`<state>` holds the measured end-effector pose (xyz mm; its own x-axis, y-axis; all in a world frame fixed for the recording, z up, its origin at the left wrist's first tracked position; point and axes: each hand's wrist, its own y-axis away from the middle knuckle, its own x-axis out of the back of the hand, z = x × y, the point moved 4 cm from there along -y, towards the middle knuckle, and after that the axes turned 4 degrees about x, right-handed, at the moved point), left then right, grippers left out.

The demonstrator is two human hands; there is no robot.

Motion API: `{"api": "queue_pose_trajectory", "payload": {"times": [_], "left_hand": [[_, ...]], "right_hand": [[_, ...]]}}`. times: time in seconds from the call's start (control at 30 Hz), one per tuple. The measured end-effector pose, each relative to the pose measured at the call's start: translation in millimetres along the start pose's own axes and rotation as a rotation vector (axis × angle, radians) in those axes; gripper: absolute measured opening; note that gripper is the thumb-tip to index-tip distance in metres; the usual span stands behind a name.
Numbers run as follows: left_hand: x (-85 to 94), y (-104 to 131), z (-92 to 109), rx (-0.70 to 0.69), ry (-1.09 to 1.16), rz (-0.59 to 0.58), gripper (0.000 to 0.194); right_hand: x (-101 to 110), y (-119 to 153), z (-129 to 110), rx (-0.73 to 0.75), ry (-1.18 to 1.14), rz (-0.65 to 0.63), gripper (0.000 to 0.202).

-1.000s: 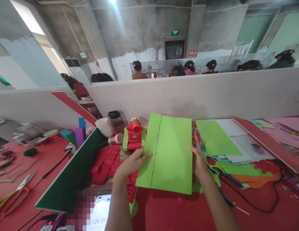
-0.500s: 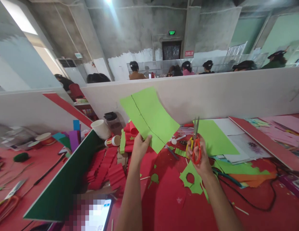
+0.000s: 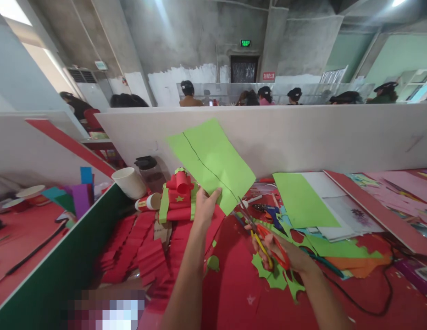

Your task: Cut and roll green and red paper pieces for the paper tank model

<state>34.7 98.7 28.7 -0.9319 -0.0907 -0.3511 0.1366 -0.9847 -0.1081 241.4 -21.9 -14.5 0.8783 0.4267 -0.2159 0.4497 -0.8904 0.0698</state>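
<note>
A sheet of light green paper point(image 3: 216, 156) is held up by its lower left edge in my left hand point(image 3: 207, 205), thumb on its face. A wavy dark line runs down the sheet to its lower corner. My right hand point(image 3: 268, 250) grips scissors point(image 3: 270, 245) with red and yellow handles. Their blades point up and left, tips at the sheet's lower right edge by the end of the line; whether they touch the paper I cannot tell. Below my right hand lie jagged green paper scraps point(image 3: 275, 275).
On the red table stand a red paper model with a star point(image 3: 179, 199), a white cup point(image 3: 129, 182) and a dark-lidded jar point(image 3: 149, 172). Folded red paper point(image 3: 151, 261) lies left, beside a green divider point(image 3: 55, 261). More green paper point(image 3: 302, 199) lies right. People sit beyond the white partition point(image 3: 302, 137).
My right hand has lowered and turned the scissors from upright to pointing left, bringing their tips to the green sheet. The head view has shifted a little.
</note>
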Motion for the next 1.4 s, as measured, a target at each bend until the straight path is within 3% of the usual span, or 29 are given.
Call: {"api": "queue_pose_trajectory", "payload": {"times": [0.1, 0.33, 0.53, 0.77, 1.13, 1.4], "left_hand": [[-0.2, 0.8, -1.8, 0.023, 0.052, -0.032, 0.045], [4.7, 6.1, -14.2, 0.218, 0.025, -0.108, 0.052], [2.1, 12.8, -24.1, 0.324, -0.023, -0.292, 0.057], [-10.9, 17.7, -29.3, 0.242, -0.156, -0.432, 0.054], [-20.7, 13.8, -44.4, 0.067, -0.195, -0.461, 0.042], [-20.6, 15.1, -48.4, 0.066, -0.171, -0.477, 0.047]], "right_hand": [[3.0, -3.6, -2.9, 0.017, -0.034, 0.001, 0.056], [1.5, -16.3, 5.3, 0.066, 0.005, -0.001, 0.058], [-0.1, -8.7, 4.6, -0.019, 0.044, 0.016, 0.051], [4.5, -10.8, 16.9, -0.079, 0.016, 0.063, 0.045], [-1.0, -16.8, 23.9, -0.065, 0.055, 0.121, 0.048], [-1.1, -18.3, 24.9, -0.046, 0.01, 0.12, 0.049]]}}
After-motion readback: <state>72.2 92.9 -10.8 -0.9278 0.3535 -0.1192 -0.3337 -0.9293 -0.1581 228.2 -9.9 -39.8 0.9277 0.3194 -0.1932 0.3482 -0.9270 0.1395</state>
